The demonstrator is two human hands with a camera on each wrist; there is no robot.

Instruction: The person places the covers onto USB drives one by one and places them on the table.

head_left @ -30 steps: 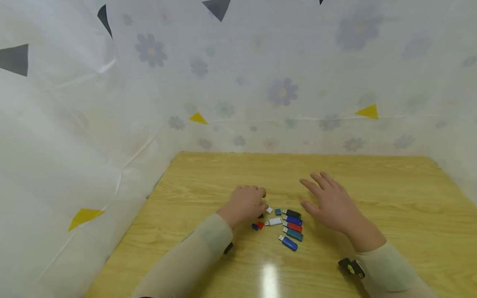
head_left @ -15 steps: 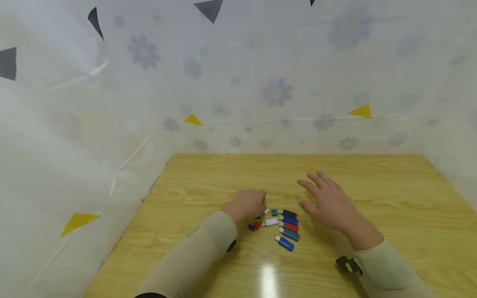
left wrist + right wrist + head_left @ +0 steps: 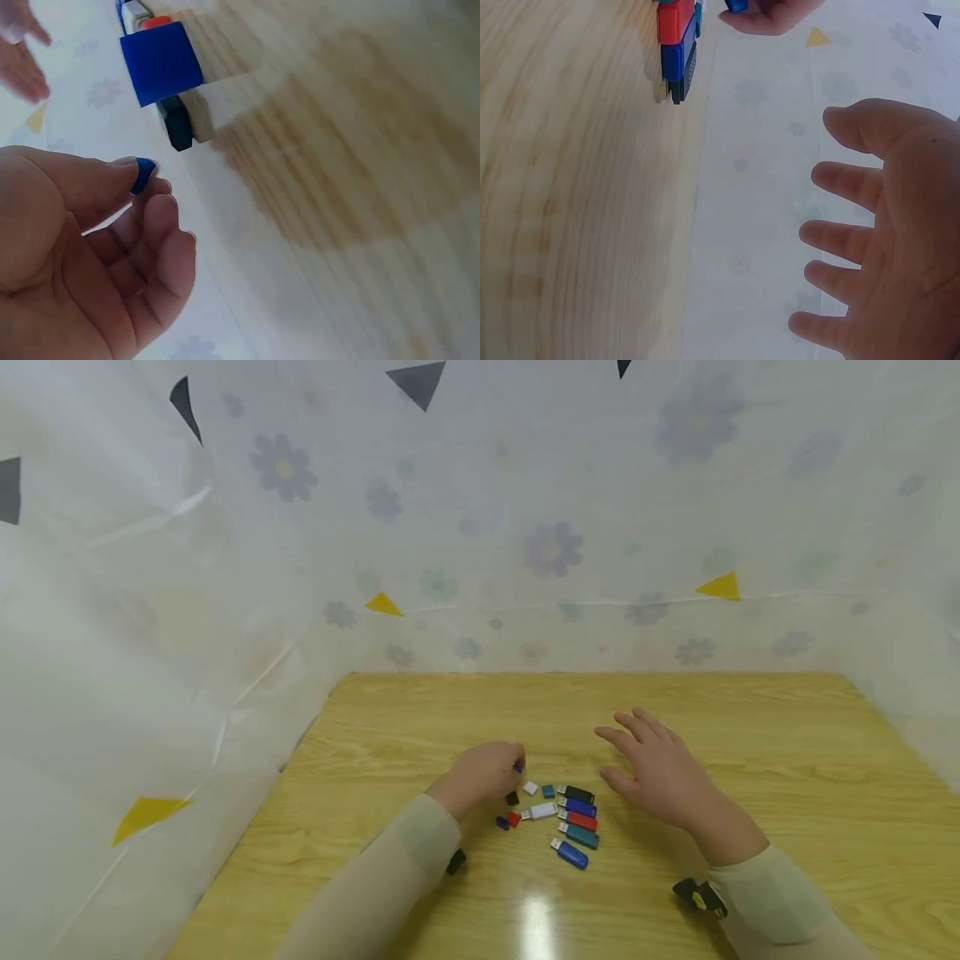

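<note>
My left hand pinches a small blue USB-stick cap between thumb and forefinger, above the left side of the group. Below it on the table lie a white cap, a teal cap, a black cap, a red cap and a dark blue cap. Beside them is a white USB stick. My right hand hovers to the right with fingers spread and holds nothing.
Right of the caps, a black USB stick, a blue one, a red one and a teal one lie in a column. Another blue USB stick lies nearer. Flower-patterned sheeting borders the wooden table.
My left hand has drawn slightly left, and the blue cap now shows in its fingers. The white and black caps are more uncovered. The right hand stays nearly still.
</note>
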